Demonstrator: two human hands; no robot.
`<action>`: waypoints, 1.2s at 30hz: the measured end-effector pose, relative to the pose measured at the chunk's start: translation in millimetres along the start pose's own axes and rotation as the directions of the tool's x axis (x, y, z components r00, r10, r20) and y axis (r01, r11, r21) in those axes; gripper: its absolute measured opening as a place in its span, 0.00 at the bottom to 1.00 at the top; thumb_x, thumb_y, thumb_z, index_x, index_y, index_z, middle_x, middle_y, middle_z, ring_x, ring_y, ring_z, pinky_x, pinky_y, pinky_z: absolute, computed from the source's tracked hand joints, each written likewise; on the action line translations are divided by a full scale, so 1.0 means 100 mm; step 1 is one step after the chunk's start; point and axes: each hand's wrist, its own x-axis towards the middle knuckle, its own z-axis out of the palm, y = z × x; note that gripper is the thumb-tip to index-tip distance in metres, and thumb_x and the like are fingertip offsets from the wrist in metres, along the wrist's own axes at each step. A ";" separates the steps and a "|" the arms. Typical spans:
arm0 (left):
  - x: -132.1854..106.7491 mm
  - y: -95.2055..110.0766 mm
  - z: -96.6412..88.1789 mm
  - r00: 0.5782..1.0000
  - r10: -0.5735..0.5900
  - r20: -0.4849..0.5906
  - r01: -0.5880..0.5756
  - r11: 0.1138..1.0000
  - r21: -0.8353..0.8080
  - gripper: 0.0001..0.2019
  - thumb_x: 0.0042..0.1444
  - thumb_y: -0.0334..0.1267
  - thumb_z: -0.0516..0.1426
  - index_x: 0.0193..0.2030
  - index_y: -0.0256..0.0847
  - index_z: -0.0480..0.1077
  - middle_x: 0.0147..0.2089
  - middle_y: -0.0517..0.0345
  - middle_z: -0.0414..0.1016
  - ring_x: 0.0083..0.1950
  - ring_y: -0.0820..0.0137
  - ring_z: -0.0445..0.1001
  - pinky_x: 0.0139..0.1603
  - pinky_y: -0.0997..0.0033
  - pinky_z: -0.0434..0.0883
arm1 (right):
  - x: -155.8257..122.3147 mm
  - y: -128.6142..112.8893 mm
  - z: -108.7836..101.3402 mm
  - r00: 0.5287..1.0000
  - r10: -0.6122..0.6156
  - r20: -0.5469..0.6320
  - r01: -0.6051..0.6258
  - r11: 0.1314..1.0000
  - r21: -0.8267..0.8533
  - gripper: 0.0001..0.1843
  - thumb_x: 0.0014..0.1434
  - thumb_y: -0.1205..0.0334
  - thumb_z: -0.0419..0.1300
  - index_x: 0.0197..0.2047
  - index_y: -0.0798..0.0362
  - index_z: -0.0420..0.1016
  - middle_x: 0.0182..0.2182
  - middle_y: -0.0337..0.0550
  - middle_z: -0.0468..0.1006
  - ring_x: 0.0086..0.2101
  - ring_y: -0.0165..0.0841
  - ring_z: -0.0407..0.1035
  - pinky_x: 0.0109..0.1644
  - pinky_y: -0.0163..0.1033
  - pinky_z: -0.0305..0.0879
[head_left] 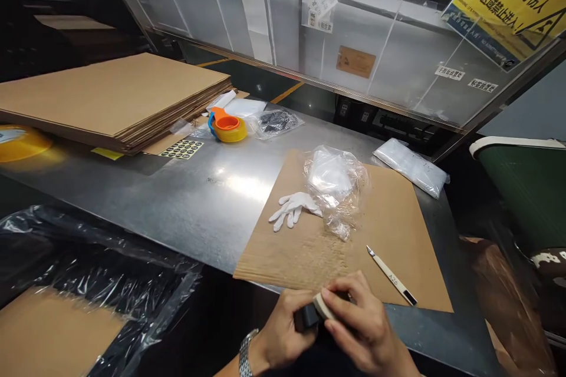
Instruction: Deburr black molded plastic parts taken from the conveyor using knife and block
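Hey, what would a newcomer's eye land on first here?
Probably the bold yellow sign at upper right, then the orange tape dispenser just right of the cardboard stack. Bottom centre, the left-hand grip holds a black piece and the right-hand grip a pale piece.

Metal table [198, 206], bright glare [243, 185] on top; translucent partition [285, 29] behind; dark green floor [254, 78], yellow lines [287, 92].

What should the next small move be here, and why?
Probably to hold the black piece steady in the left hand and work the pale piece along it with the right hand: the left grip is on the black piece, the right pinches the pale one close against it, and the knife lies on the cardboard.
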 end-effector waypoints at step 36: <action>0.06 0.11 0.16 0.882 -0.435 0.178 0.259 0.135 -0.956 0.29 0.56 0.39 0.54 0.64 0.51 0.50 0.54 0.50 0.72 0.45 0.61 0.76 0.50 0.57 0.68 | -0.22 0.22 0.48 0.903 0.186 -0.386 -0.207 0.978 -0.012 0.23 0.59 0.72 0.53 0.57 0.51 0.64 0.43 0.50 0.67 0.44 0.36 0.65 0.43 0.43 0.68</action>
